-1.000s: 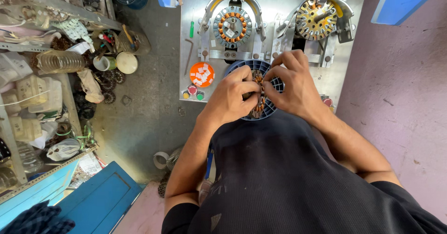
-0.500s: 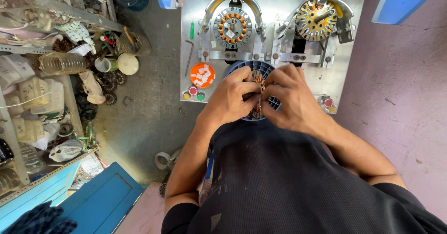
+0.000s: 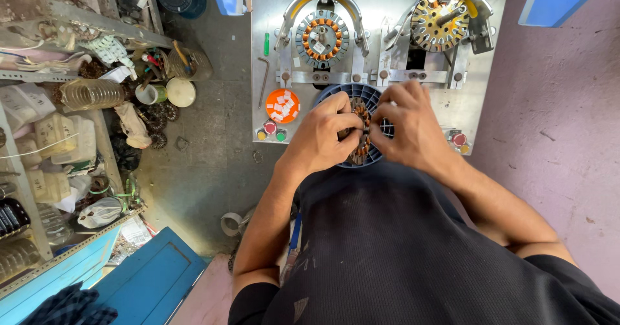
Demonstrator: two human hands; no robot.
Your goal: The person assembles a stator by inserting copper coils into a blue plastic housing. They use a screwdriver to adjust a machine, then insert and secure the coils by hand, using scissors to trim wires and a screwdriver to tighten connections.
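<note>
Copper-orange wound stator on a blue ribbed basket; orange dish of white slips; silver panel.

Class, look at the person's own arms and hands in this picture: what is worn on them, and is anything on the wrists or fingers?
Both forearms are bare. The left hand and right hand wear no gloves, and no watch, band or ring shows. Short black sleeves of a dark T-shirt end at the upper arms.

Stator between hands, on fan
</note>
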